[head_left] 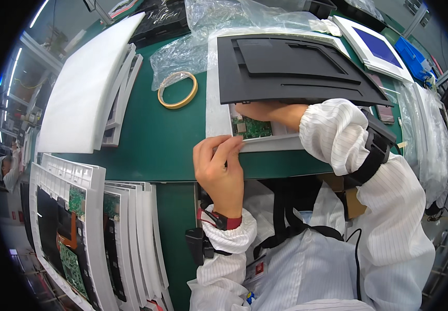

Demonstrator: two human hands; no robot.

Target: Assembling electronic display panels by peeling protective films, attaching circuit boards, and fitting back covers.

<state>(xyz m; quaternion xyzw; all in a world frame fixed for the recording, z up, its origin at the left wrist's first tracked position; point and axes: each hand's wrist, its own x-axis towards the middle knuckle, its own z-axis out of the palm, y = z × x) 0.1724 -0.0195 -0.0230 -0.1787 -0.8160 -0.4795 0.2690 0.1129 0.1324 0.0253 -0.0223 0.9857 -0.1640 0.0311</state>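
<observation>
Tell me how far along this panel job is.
Partly done, it seems. A black cover lies over the white-framed panel, though a green circuit board shows at the near edge. The left hand presses the frame; the right hand reaches under the cover. More panels wait alongside.

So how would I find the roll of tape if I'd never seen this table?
Start at the green table. Between the big white foam sheet on the left and the black panel on the right lies the tape roll, beside crinkly clear plastic. It is the only round thing: a thin tan ring, hollow inside.
</observation>
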